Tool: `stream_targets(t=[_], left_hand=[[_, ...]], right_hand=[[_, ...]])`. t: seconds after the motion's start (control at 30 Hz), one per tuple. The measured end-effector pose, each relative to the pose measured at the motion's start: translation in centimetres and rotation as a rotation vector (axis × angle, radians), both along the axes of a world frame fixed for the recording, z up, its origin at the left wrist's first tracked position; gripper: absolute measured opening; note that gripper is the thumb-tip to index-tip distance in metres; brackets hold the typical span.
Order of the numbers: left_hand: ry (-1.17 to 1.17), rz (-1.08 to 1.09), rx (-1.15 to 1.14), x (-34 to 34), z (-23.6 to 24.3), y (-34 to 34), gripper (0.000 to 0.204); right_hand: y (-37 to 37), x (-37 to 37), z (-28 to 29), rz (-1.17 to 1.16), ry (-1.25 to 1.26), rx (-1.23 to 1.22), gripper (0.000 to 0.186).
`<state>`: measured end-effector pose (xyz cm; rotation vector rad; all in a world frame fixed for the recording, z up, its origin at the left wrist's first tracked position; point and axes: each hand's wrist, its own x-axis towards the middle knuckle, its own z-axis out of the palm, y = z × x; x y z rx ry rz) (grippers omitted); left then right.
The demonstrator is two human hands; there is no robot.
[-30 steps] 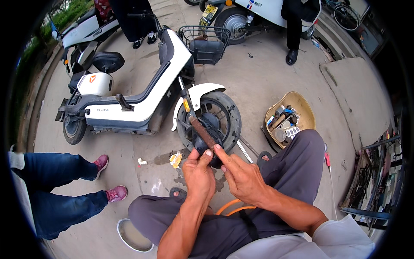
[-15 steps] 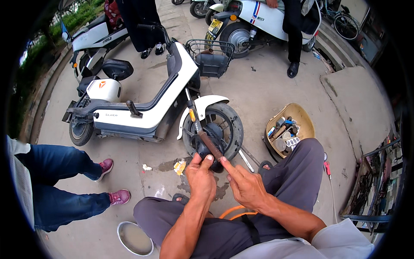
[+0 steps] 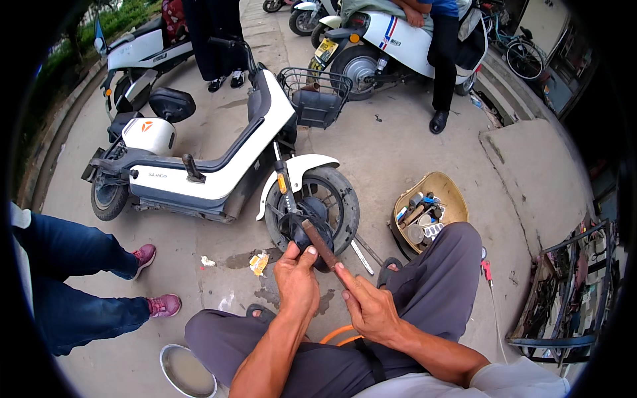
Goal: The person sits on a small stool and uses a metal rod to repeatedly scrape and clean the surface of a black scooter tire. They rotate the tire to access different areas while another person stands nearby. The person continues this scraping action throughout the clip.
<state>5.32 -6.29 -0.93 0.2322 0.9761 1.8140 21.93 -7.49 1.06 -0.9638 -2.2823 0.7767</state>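
Note:
A white electric scooter (image 3: 174, 187) stands in front of me, its front wheel (image 3: 346, 205) closest to my hands. Beside that wheel, my left hand (image 3: 297, 282) pinches black rubber, which looks like an inner tube (image 3: 292, 229), between thumb and fingers. My right hand (image 3: 373, 308) grips a brown, rough-looking flat file (image 3: 320, 245), with the index finger stretched along its near end. The file lies slanted across the black rubber. How much of its face touches the rubber is hidden from above.
A cream tub of tools (image 3: 454, 199) sits right of the wheel, with a metal lever (image 3: 361, 257) nearer. A basin of cloudy water (image 3: 189, 371) is at lower left. A bystander's pink shoe (image 3: 164, 306) is left; another person sits on a parked scooter (image 3: 405, 36). A metal rack (image 3: 557, 341) stands right.
The whole view has shifted slightly. Against the black rubber, the file has slid a little toward me and to the right with my right hand. My left hand keeps its pinch.

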Motion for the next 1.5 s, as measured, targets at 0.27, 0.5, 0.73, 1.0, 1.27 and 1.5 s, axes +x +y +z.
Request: stream_targets(t=[0.27, 0.5, 0.73, 1.0, 1.27, 1.5], left_hand=[[0.004, 0.001, 0.028, -0.8, -0.3, -0.4, 0.026], [0.036, -0.006, 0.009, -0.1, -0.9, -0.4, 0.027], [0.057, 0.002, -0.017, 0.7, -0.5, 0.0, 0.032], [0.078, -0.003, -0.034, 0.4, -0.3, -0.2, 0.026], [0.113, -0.013, -0.016, 0.3, -0.4, -0.4, 0.032], [0.116, 0.001, -0.029, 0.8, -0.6, -0.1, 0.022]], right_hand=[[1.9, -2.6, 0.5, 0.005, 0.024, 0.094, 0.062], [3.3, -3.8, 1.3, -0.043, -0.029, 0.089, 0.061], [-0.2, 0.3, 0.0, -0.059, -0.057, 0.017, 0.062], [1.9, -1.3, 0.5, -0.009, -0.005, 0.023, 0.063], [5.0, -4.2, 0.8, -0.027, 0.07, 0.114, 0.061], [1.3, 0.0, 0.4, 0.006, 0.021, 0.074, 0.063]])
